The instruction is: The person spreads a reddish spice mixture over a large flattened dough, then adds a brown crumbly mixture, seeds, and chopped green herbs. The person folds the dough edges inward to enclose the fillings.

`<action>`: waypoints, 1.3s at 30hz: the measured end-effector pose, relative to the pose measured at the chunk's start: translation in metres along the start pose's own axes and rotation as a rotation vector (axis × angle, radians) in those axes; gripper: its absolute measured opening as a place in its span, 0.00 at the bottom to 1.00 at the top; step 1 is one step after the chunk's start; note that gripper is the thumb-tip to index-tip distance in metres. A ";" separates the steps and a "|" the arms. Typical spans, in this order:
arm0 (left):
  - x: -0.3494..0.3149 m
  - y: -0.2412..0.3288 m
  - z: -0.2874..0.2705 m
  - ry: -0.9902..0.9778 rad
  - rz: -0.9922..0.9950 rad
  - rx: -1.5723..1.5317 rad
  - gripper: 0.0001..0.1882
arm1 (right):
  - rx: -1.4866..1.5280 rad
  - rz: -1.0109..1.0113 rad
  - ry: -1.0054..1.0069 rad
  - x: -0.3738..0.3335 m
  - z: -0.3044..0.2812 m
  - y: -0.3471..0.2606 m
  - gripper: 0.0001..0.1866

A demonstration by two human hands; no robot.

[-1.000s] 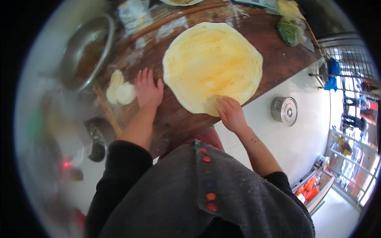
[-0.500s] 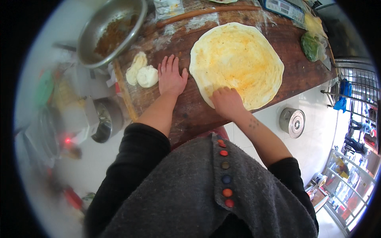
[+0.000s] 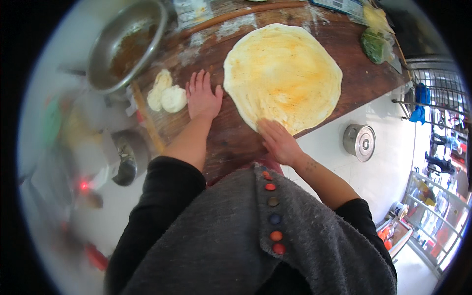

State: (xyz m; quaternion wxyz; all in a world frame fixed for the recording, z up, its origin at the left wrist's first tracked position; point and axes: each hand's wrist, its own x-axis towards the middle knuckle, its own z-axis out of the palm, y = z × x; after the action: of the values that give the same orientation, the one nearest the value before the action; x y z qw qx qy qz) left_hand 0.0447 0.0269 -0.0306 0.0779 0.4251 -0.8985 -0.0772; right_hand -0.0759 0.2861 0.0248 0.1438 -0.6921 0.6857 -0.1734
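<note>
A large, thin round of dough (image 3: 285, 73) lies spread on the wooden table (image 3: 216, 142), its top smeared with a yellow-orange coating. My right hand (image 3: 278, 140) rests on the dough's near edge, fingers stretched out and slightly blurred, holding nothing that I can see. To the left of the dough, my left hand (image 3: 203, 97) lies flat on the bare wood with its fingers spread. Just beside it sit a round lump of dough (image 3: 173, 99) and a longer dough piece (image 3: 159, 90), touching each other.
A metal bowl (image 3: 129, 49) with brown residue stands at the table's far left. Along the back lies a long rolling pin (image 3: 236, 15), near a scale (image 3: 339, 5). A bag of greens (image 3: 374, 45) is at the far right. On the floor stands a lidded metal pot (image 3: 359, 142).
My right hand has gone from curled fingers on the dough to stretched ones, slightly lower at its near edge. My left hand stays flat. The whole view has shifted slightly.
</note>
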 end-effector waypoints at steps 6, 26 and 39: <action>0.001 0.002 -0.002 0.015 0.019 0.051 0.30 | 0.029 0.158 0.015 -0.029 -0.022 0.033 0.24; 0.001 0.002 -0.005 0.090 0.082 0.018 0.29 | 0.064 0.659 0.333 -0.055 -0.057 0.149 0.22; 0.002 0.004 -0.012 0.037 0.048 -0.011 0.31 | -0.324 0.750 0.371 0.149 -0.020 0.231 0.46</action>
State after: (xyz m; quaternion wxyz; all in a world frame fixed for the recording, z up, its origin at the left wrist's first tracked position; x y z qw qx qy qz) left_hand 0.0426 0.0272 -0.0182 0.0985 0.4042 -0.9065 -0.0722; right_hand -0.2926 0.1341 -0.0517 -0.0389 -0.3663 0.9218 -0.1206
